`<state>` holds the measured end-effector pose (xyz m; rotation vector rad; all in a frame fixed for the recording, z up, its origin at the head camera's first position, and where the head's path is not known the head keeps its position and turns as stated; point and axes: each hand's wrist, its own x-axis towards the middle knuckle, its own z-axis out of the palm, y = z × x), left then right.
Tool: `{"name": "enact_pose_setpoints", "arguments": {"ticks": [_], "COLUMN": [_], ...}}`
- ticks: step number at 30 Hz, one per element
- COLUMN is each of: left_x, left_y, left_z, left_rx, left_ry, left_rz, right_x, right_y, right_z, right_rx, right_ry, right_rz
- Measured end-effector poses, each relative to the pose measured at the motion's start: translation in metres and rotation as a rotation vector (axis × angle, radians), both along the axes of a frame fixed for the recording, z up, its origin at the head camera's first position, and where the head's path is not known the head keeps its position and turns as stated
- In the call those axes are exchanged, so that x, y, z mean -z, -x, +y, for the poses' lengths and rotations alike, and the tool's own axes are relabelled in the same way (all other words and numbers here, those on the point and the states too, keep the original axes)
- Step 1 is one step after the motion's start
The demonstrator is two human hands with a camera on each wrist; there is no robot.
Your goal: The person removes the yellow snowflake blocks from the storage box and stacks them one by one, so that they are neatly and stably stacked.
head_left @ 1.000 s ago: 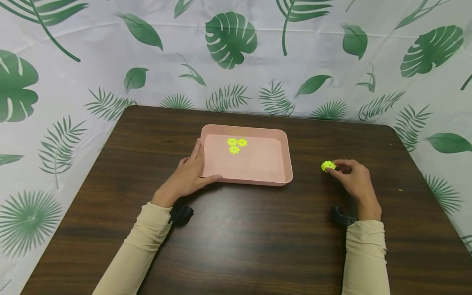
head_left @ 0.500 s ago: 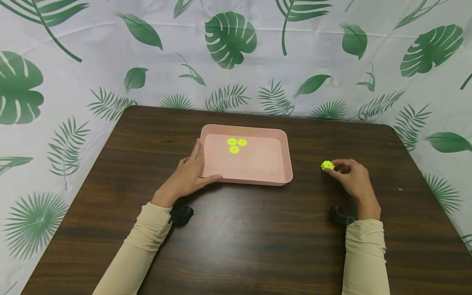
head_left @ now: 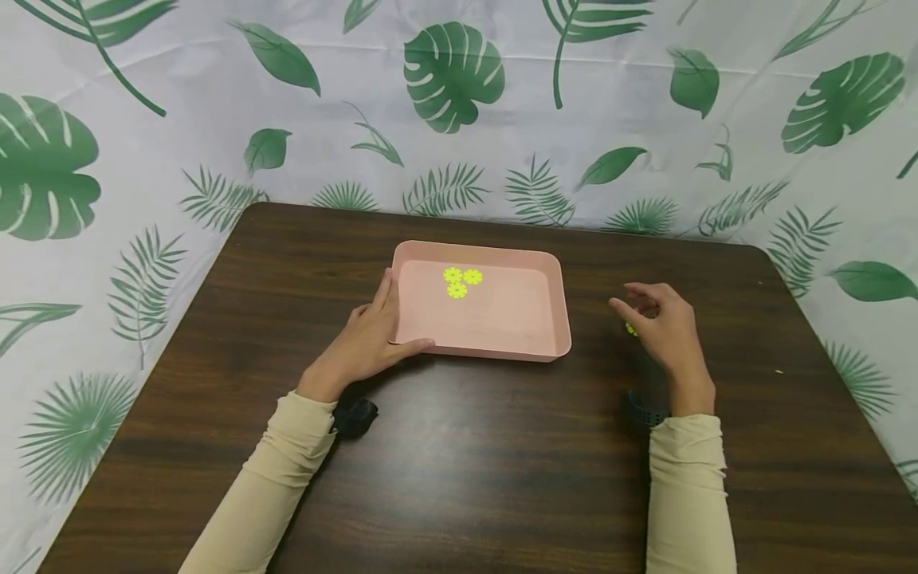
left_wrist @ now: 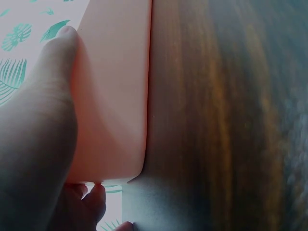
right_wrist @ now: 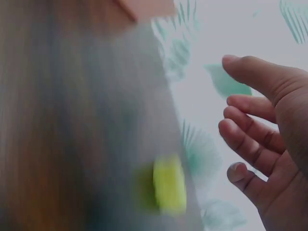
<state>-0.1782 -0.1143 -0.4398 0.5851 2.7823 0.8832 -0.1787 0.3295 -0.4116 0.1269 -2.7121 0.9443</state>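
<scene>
My left hand (head_left: 362,343) holds the near left corner of a pink tray (head_left: 502,351), its thumb along the front wall and its fingers along the left side. In the left wrist view, the thumb lies against the tray's wall (left_wrist: 115,96). Several notched yellow discs (head_left: 457,291) lie together inside the tray, toward the back. To the tray's right, my right hand (head_left: 663,323) hovers over the table with thumb and fingers apart, holding nothing. Mostly hidden behind it is a stack of yellow notched discs (head_left: 631,328), which appears as a blurred yellow block (right_wrist: 169,185) in the right wrist view.
The dark wooden table (head_left: 459,478) carries the tray near its far edge. A leaf-printed white cloth (head_left: 344,104) hangs behind and beside the table. A tiny pale scrap (head_left: 778,371) lies at the right.
My right hand has let go of the yellow disc stack and moved slightly left and up, with the stack staying on the table. The left hand and tray have not moved.
</scene>
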Motion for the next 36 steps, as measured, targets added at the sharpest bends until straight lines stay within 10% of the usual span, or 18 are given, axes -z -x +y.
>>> {"name": "enact_pose_setpoints", "arguments": {"ticks": [19,36], "left_x": [0.0,0.001], "left_y": [0.0,0.0], "left_z": [-0.003,-0.004], "left_rx": [-0.008,-0.017], "left_ry": [0.023,0.038], "left_rz": [0.002,0.009], "right_x": [0.005,0.028], "right_y": [0.059,0.066], "right_z": [-0.174,-0.215], "right_rx": [-0.323,-0.228], "right_ry": [0.118,-0.023], "right_rz": [-0.048,-0.201]}}
